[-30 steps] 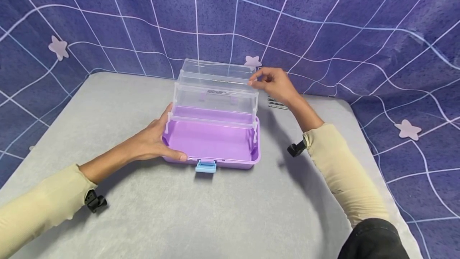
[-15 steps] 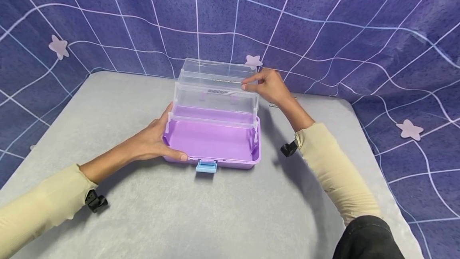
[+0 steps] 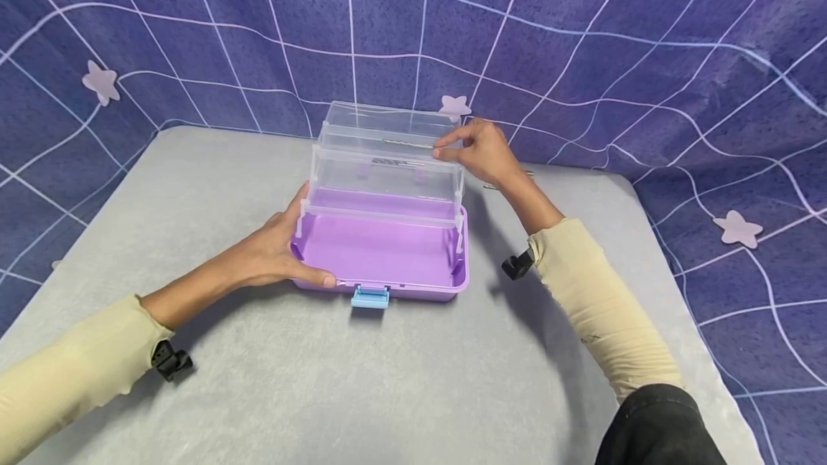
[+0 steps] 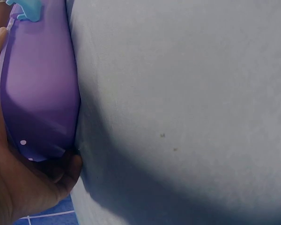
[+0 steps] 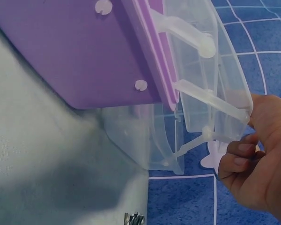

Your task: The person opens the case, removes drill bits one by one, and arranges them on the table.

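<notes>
A purple toolbox [image 3: 381,253] with clear fold-out trays stands opened on the table. My left hand [image 3: 278,253] grips its left end, thumb along the front rim and fingers curled under the lower edge in the left wrist view [image 4: 37,183]. My right hand [image 3: 481,153] is at the right end of the upper clear tray [image 3: 355,138]. Its thumb and index finger pinch the end of a thin drill bit [image 3: 407,143], which lies lengthwise over that tray. Several darker drill bits [image 3: 394,162] show through the tray below. The toolbox's purple bottom is bare.
More drill bits [image 3: 491,186] lie on the grey table [image 3: 413,379] behind the right forearm, their ends [image 5: 134,219] showing in the right wrist view. A blue latch [image 3: 370,297] sticks out at the toolbox's front. A blue-purple curtain [image 3: 226,41] hangs behind the table.
My right hand has moved a little left along the upper tray with its fingertips at the drill bit, then stayed nearly still. The left hand and toolbox have not moved.
</notes>
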{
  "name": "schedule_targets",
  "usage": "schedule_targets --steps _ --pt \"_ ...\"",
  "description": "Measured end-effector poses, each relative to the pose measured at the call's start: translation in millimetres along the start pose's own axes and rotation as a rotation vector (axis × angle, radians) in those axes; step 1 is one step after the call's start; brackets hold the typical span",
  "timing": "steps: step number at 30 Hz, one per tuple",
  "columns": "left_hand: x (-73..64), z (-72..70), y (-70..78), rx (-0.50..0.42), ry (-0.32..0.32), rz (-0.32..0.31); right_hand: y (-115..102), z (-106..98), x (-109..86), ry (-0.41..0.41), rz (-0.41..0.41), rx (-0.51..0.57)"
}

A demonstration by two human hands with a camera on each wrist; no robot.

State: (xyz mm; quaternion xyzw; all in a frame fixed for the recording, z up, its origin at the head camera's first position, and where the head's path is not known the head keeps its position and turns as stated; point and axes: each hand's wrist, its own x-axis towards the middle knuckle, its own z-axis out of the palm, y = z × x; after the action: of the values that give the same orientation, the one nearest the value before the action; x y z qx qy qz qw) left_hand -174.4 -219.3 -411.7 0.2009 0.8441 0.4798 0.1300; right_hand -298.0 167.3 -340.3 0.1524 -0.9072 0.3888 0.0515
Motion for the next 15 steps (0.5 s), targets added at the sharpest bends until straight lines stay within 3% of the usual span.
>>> schedule_targets --steps 15 --pt "-0.2 -0.5 -0.2 0.005 -0.001 -0.017 -4.0 -0.2 -0.1 -0.015 0.034 -0.022"
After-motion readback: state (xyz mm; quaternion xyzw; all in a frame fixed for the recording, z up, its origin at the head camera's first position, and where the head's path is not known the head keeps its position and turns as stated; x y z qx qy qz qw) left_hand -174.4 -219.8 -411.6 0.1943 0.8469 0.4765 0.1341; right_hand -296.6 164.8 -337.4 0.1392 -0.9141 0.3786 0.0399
